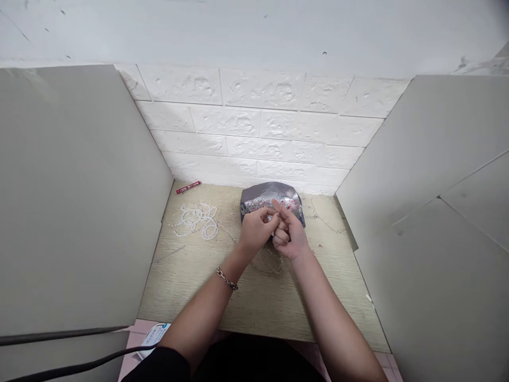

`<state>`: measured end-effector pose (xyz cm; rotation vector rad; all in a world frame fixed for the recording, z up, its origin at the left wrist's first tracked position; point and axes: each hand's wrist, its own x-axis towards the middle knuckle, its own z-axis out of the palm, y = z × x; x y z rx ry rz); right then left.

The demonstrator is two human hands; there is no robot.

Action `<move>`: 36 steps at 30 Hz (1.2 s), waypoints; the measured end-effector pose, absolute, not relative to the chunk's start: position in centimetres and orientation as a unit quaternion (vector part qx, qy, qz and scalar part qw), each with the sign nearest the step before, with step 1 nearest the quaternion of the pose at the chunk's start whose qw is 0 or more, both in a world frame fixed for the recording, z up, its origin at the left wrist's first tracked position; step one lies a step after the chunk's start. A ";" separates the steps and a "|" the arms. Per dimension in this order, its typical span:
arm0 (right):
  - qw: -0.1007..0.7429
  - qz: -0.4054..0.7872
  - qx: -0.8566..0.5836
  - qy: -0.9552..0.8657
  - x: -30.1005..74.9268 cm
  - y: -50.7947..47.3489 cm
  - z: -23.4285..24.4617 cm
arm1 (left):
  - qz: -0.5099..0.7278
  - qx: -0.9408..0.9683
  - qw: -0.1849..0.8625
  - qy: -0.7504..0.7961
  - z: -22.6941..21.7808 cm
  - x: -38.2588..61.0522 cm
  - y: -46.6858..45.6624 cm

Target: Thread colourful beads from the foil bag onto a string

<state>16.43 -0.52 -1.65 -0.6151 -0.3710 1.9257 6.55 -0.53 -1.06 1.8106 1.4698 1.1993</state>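
Observation:
My left hand (256,231) and my right hand (292,237) meet in front of the bag, over the table. The left thumb and forefinger are pinched close to the right fingertips. The right fingers are curled, with the thumb side up. Whatever lies between the fingers is too small to make out. Just behind my hands stands a silvery plastic bag (272,192) with small shiny red and clear bits showing. A thin beaded strand (268,265) loops on the table below my hands. To the left lies a pile of white bead strings (210,229).
A small red packet (189,187) lies at the table's back left. Fine wire or thread (326,223) rests at the right. Grey panels (79,185) (437,223) wall in both sides, with a white brick-pattern wall (254,127) behind. Dark cables (79,366) cross the lower left.

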 end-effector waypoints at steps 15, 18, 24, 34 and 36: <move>0.521 0.796 -0.260 -0.167 16.5 -0.5 -1.8 | 0.451 0.666 0.268 0.530 -1.1 6.6 -0.6; 0.521 0.796 -0.258 -0.169 16.5 -0.6 -1.8 | 0.450 0.666 0.274 0.527 -1.0 6.6 -0.7; 0.523 0.794 -0.254 -0.175 16.5 -0.6 -1.7 | 0.465 0.649 0.309 0.517 -1.2 6.5 -0.5; 0.512 0.784 -0.282 -0.209 16.4 -0.7 -1.5 | 0.417 0.495 0.648 0.403 -0.6 5.9 0.3; 0.515 0.775 -0.289 -0.226 16.4 -0.8 -1.4 | 0.413 0.461 0.692 0.372 -0.6 5.8 0.2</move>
